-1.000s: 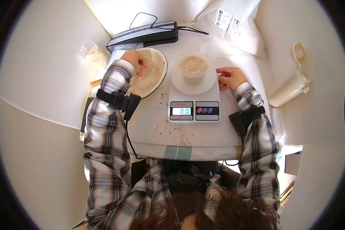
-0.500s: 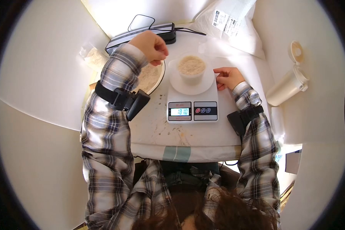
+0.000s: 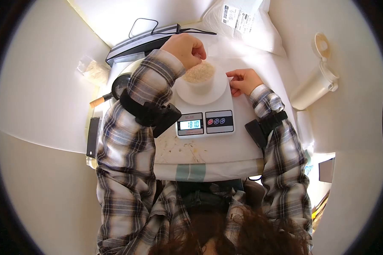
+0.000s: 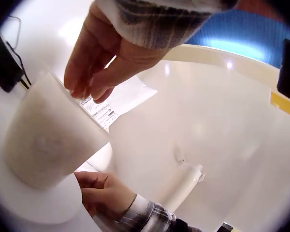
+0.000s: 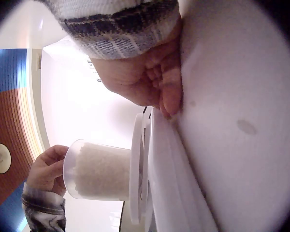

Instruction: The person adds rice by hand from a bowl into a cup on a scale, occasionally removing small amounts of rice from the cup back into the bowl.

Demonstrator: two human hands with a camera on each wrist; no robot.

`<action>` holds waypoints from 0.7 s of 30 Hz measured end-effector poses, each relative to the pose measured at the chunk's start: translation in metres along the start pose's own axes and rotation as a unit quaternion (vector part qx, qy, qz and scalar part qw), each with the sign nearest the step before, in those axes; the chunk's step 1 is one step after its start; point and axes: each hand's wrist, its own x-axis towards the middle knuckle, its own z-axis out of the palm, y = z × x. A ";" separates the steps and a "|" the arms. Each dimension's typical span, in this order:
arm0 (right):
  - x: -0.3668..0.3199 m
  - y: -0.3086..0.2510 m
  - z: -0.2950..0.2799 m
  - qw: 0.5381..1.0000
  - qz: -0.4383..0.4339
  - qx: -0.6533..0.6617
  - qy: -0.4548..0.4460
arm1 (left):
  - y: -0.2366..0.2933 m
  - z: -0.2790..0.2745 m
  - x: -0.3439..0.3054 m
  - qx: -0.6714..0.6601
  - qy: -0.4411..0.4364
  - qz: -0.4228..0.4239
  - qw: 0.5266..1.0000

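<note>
A clear cup [image 3: 198, 88] full of pale grains [image 3: 196, 75] stands on the round plate of a white scale [image 3: 225, 102], whose display reads 181.0. My left hand [image 3: 184, 49] is over the cup's mouth, fingertips pinched together. In the left wrist view small whitish bits show at the fingertips of that hand [image 4: 111, 58], just above the cup's rim. Beside the scale's right edge my right hand [image 3: 246, 81] rests on the table, fingers loosely bent. The right wrist view has its fingertips [image 5: 171, 108] close against the scale's side.
A black sealer-like device [image 3: 144, 41] with a cable lies at the back left. A scoop with a wooden handle [image 3: 98, 101] and a pale bowl, mostly hidden, are behind my left arm. A labelled bag [image 3: 255, 34] is at the back; an open-lidded bottle [image 3: 312, 87] is at the right.
My left hand has risen from the bowl of grains and moved right to above the cup. The head view has shifted. My right hand stays by the scale, and the display still reads 181.0.
</note>
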 end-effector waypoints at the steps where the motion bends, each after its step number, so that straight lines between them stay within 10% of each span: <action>1: 0.000 0.000 0.000 1.000 0.000 0.000 0.000 | -0.002 0.000 0.000 0.000 -0.001 0.000 1.000; 21: -0.002 -0.003 0.000 1.000 0.012 -0.004 -0.010 | -0.014 0.003 -0.008 -0.059 0.019 -0.014 0.998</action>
